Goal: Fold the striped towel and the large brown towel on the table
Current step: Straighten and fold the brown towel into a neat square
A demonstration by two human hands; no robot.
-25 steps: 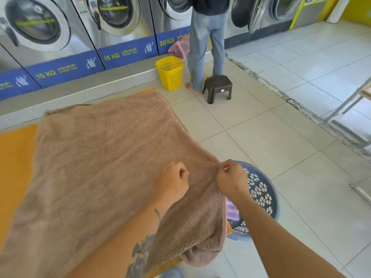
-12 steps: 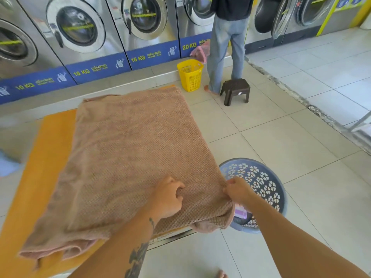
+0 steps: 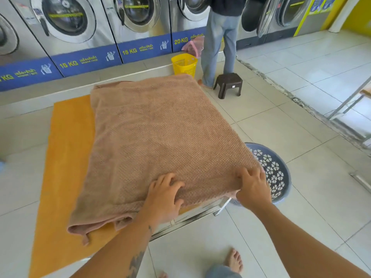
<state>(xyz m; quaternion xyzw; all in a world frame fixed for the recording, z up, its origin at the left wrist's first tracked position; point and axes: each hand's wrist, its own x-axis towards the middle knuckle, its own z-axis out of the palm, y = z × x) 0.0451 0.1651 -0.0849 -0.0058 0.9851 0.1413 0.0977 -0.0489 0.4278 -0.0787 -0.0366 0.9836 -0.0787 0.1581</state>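
1. the large brown towel (image 3: 160, 133) is laid on the orange tabletop (image 3: 68, 147). it covers the right part and leaves a bare strip along the left. its near right corner reaches the tabletop's edge, just beside a blue laundry basket (image 3: 276, 171) that stands on the floor.
2. doubled layers can be seen at the near left corner, so the towel is judged to be folded over once already.
3. the left hand (image 3: 163, 197) is set on the near edge, about midway along it, with bent fingers pressed onto the cloth. the right hand (image 3: 254, 187) is set on the near right corner, with fingers spread over the top. the hands are held apart, and no closed grasp is seen on either side.
4. the step in hand is judged to be the settling and smoothing of this first fold, with the near edges being squared up.
5. for the next move, the near edge would need to be pinched at both corners and carried to the far edge, or one side brought across to the other, with the layers kept aligned. the loose near left corner would need tidying first.
6. the striped towel cannot be made out, so its state is left unjudged.
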